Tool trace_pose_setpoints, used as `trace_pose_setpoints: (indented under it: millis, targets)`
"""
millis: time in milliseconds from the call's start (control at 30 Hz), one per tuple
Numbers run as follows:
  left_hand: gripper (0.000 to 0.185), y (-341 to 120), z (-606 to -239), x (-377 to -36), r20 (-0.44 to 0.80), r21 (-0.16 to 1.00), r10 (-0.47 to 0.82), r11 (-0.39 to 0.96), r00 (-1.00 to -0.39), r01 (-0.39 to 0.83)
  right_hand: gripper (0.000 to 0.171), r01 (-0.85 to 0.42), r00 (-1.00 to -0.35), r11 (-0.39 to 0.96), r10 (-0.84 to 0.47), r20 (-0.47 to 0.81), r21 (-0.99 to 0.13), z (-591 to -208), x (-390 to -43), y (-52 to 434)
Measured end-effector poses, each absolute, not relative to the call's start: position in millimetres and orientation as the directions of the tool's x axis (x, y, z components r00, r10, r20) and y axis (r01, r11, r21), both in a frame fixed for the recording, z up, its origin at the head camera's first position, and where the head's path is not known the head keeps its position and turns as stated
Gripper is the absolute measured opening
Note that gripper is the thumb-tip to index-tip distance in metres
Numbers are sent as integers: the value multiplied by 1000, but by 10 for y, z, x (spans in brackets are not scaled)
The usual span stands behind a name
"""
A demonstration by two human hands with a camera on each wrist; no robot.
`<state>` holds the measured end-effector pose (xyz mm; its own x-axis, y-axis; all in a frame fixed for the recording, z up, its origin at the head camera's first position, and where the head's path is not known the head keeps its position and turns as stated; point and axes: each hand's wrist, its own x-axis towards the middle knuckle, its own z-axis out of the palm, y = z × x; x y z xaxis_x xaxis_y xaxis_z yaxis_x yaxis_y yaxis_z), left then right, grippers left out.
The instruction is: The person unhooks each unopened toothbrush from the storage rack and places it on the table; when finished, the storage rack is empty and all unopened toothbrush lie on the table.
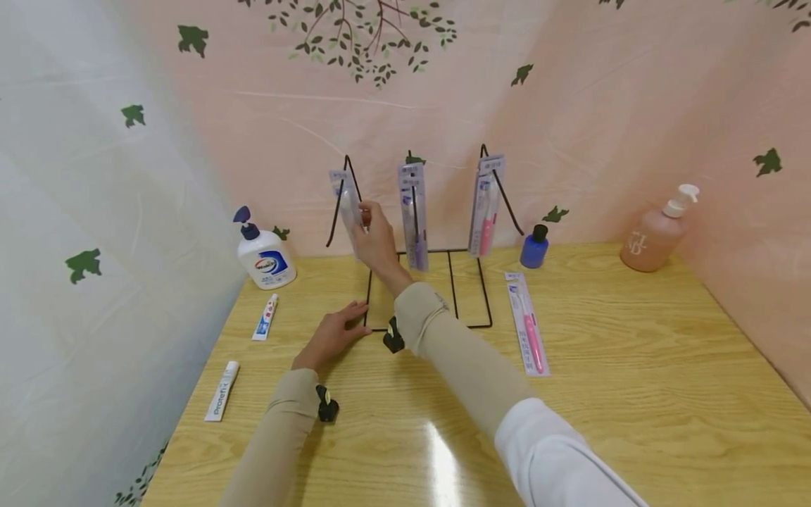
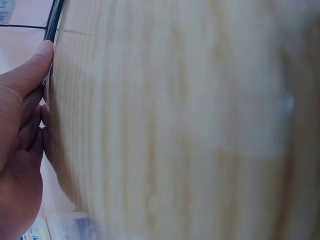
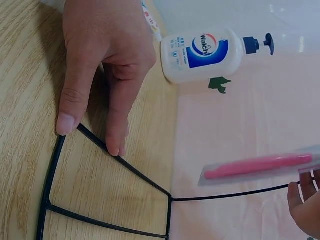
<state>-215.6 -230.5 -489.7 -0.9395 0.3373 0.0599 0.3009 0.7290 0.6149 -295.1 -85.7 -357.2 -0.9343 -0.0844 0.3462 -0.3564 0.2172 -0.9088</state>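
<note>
A black wire display rack (image 1: pixel 453 285) stands on the table, with packaged toothbrushes hanging from its three hooks. My right hand (image 1: pixel 375 243) grips the edge of a packaged toothbrush (image 1: pixel 347 208) at the left hook; its pink handle shows through the clear pack in the right wrist view. My left hand (image 1: pixel 332 334) rests at the rack's front left corner, thumb on the front bar and fingers along the side bar. Purple toothbrush packs (image 1: pixel 414 218) hang on the middle hook and pink ones (image 1: pixel 486 208) on the right hook.
A packaged pink toothbrush (image 1: pixel 529 324) lies right of the rack. Behind it stand a blue bottle (image 1: pixel 535 250) and a pink pump bottle (image 1: pixel 655 236). To the left are a white hand wash bottle (image 1: pixel 267 259) and two tubes, one small (image 1: pixel 265 318) and one white (image 1: pixel 222 391). Printed cloth hangs behind.
</note>
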Motion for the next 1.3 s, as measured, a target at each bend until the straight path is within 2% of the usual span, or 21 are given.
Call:
trace_pose_setpoints:
  millis: [400,767,1300]
  targets:
    - [54,-2314,-4891,-2155,60,626,345,718,-937,304,34,-332,-943,171,-78,323,-928,-3579,-2904,-899]
    - [54,-2304,-4890,-2156,60,620,339,725,-939,301,33,-376,-926,159,-88,366,-913,-3614,-2901,-878]
    - [54,-2302,-4912,-2170,132,560,368,738,-920,376,28,-436,-891,76,-181,417,-897,-3601,-2761,-751]
